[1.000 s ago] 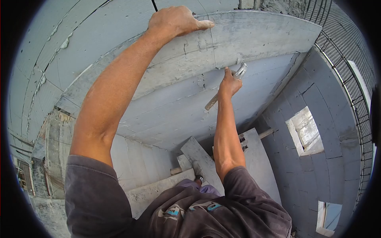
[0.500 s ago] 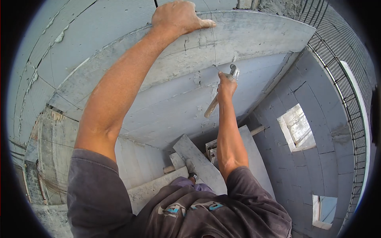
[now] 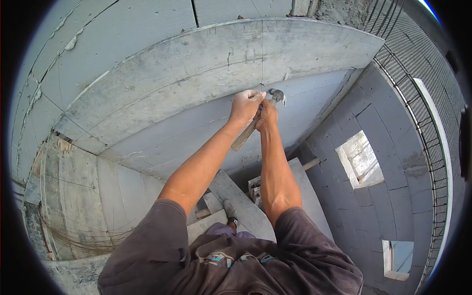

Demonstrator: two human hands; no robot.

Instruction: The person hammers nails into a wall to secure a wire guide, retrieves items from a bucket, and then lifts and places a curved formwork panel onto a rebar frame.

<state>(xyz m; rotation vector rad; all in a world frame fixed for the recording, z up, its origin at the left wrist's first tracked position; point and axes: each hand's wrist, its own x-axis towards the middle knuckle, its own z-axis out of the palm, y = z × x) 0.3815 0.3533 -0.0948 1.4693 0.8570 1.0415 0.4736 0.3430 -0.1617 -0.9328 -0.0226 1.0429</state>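
Observation:
A claw hammer with a worn handle and metal head is in my right hand, its head up and to the right. My left hand touches the right one, its thumb and fingertips pinched at the lower end of a thin wire. That wire hangs down over the face of a long grey board. Both hands are just below the board's lower edge, in front of the grey block wall. What lies between the fingertips is too small to make out clearly.
To the right stands a block wall with two square openings; a rebar lattice runs along it. Planks lie below around my foot. A coil of thin wire is at the lower left, beside a formwork panel.
My left hand has come down from the board's top edge to meet my right hand at the wire. The right hand, with the hammer, has shifted slightly left and down.

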